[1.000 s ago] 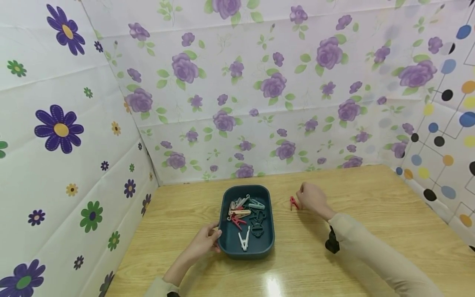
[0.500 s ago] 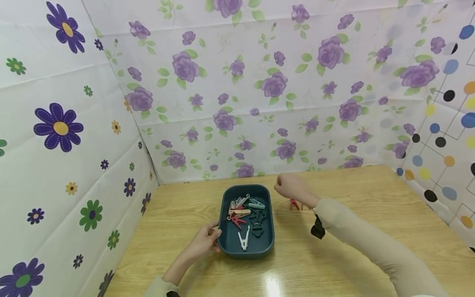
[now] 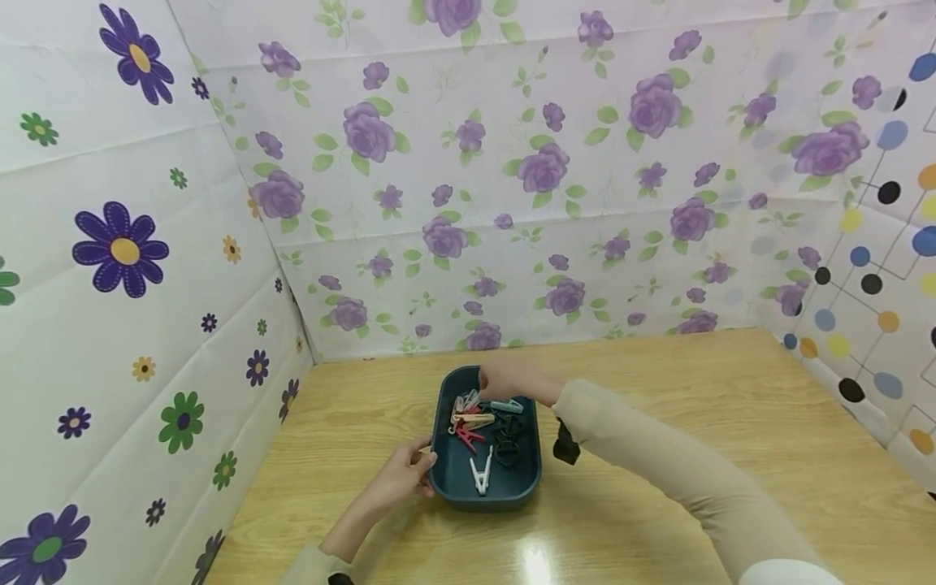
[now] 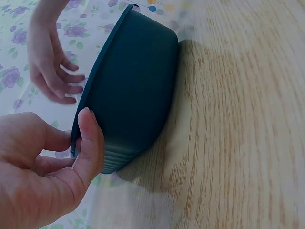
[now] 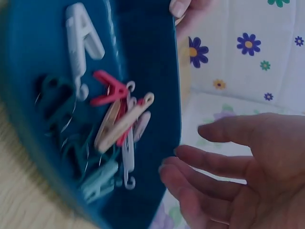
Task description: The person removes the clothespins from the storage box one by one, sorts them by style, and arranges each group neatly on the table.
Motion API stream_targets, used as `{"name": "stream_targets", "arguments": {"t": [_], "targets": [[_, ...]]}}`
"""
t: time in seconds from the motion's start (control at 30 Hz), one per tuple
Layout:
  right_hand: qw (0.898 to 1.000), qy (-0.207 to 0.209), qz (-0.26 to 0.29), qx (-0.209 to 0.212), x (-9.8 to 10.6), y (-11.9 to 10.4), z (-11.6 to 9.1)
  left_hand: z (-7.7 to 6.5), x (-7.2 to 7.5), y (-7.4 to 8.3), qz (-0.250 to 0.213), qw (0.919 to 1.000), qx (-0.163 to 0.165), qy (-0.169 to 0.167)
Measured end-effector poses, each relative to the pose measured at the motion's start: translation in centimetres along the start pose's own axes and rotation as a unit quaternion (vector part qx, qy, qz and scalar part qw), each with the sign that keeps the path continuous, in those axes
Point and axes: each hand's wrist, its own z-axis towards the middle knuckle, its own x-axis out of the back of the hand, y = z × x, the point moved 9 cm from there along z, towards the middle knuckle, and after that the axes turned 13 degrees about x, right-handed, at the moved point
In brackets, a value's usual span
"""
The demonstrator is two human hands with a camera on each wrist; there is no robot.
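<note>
A dark teal plastic bin (image 3: 486,500) stands on the table with several clothespins inside. My left hand (image 4: 52,167) pinches its rim near the front left corner, thumb against the outer wall. Over the far end of the bin hovers my right hand (image 5: 224,167), fingers loosely bent and apart, nothing between them. Below it lie a beige clothespin (image 5: 125,124), a red clothespin (image 5: 110,89) and a pale teal clothespin (image 5: 100,181). A white clothespin (image 5: 81,43) lies apart at the near end. Dark green clips (image 3: 506,451) lie along the right side.
The wooden table (image 3: 695,390) extends to both sides of the bin. A floral sheet (image 3: 468,244) hangs behind it, with patterned sheets on the left and right. My right sleeve (image 3: 658,455) crosses over the table's right part.
My right hand has moved left from beside a red clothespin on the table to above the bin; the sleeve now covers that spot. My left hand and the bin stay put.
</note>
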Motion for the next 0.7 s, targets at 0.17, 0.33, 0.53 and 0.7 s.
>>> {"name": "stream_targets", "arguments": {"t": [0.17,0.33,0.53,0.7], "targets": [[0.997,-0.052,0.039,-0.032,-2.4,-1.3,1.8,0.0,0.0,-0.1,-0.001,1.0000,-0.002,0.000],[0.994,-0.076,0.000,-0.082,-5.0,-1.8,3.3,-0.1,0.0,0.0,-0.002,1.0000,-0.005,-0.002],[0.985,-0.071,-0.117,-0.108,-7.0,-2.5,4.5,-0.2,-0.1,-0.1,-0.002,0.9999,-0.008,-0.011],[0.973,-0.071,-0.186,-0.116,-7.7,-2.7,5.0,-0.1,0.0,-0.1,-0.005,0.9999,-0.009,-0.012]]}}
